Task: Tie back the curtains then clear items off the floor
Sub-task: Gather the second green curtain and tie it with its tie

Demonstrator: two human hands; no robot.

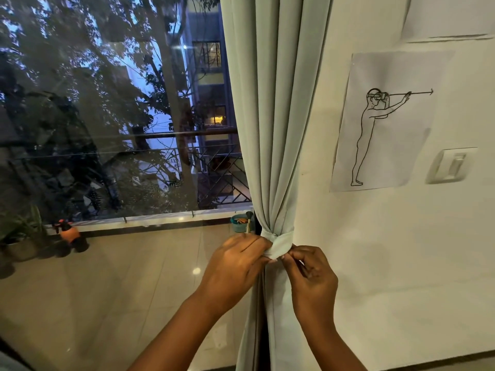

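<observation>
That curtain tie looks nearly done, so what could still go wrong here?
1. The tie band is gripped by the left hand while the right hand pinches only its end; if that end slips out, the band may come loose and the curtain would probably spread open again.
2. The band sits low on the gathered folds, so a slack fastening might slide down.

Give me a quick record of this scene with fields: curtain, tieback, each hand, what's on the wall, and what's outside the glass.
curtain: pale curtain, gathered beside the wall
tieback: matching fabric band wrapped around the gathered curtain
left hand: left hand grips the band's left side
right hand: right hand pinches the band's end
wall: line drawing; light switch
outside: orange spray bottle, potted plant, teal tub
</observation>
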